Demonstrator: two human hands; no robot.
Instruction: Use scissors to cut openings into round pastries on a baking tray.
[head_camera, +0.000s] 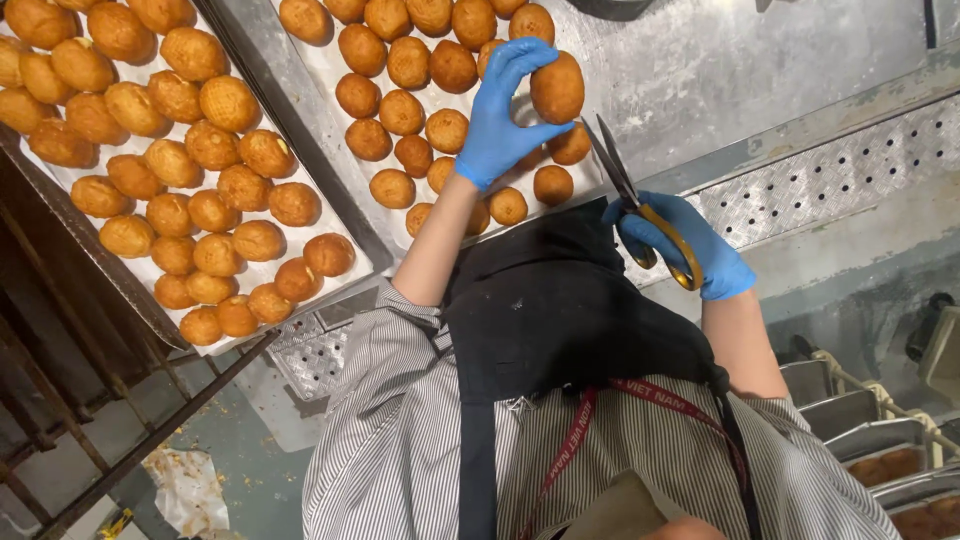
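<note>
We hold one round golden-brown baked bun (557, 87) up off its sheet, our left hand in a blue glove (503, 115) pinching it between thumb and curled fingertips, just above the parchment-lined metal baking tray (318, 62) where the other buns lie in loose rows. Our right hand, also blue-gloved (690, 248), is closed through the yellow loops of a pair of steel-bladed scissors (630, 195), the blades pointing up toward the bun and, as far as we can tell from this angle, nearly together. To do this well, we judge that the pinch should stay light at the bun's sides, so the crust does not dent, and that the blades should meet the bun squarely, with our gloved fingertips well out of their line. A second lined tray of similar buns (300, 300) sits just beside the first on the left, resting over a dark metal rack (90, 395), and a perforated steel ledge (830, 175) runs along the right.
</note>
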